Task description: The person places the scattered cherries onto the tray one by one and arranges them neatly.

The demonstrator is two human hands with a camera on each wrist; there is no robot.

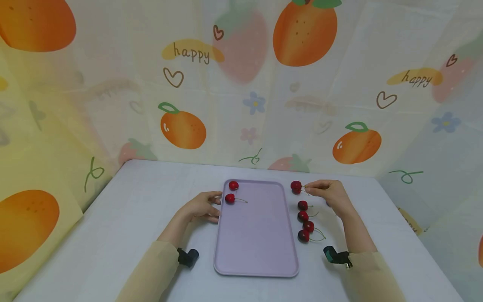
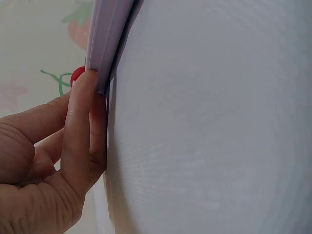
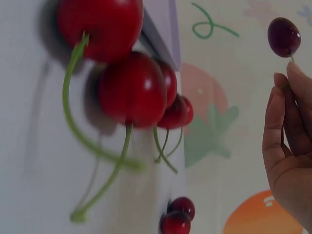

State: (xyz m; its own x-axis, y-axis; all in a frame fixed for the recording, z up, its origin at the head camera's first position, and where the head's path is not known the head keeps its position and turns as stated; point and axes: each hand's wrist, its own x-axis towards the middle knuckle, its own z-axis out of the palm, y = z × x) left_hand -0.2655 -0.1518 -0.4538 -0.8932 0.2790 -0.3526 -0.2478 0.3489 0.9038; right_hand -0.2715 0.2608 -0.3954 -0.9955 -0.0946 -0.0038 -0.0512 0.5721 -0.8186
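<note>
My right hand [image 1: 332,195] pinches the stem of a dark red cherry [image 3: 284,37], lifted clear of the table in the right wrist view. In the head view it overlaps a cherry near the tray's upper right corner. My left hand [image 1: 201,207] touches the left edge of the lilac tray [image 1: 256,235], its fingers spread along the rim. On the tray, by the upper left corner, lie a cherry [image 1: 233,185] and, just below, a cherry with its stem pointing right [image 1: 229,198]. The left wrist view shows fingertips against the tray's side.
A column of several stemmed cherries [image 1: 303,216] lies on the white tabletop [image 1: 132,218] right of the tray. Further cherries [image 3: 175,223] sit farther right, mostly hidden by my right hand in the head view. A fruit-printed cloth [image 1: 234,121] hangs behind.
</note>
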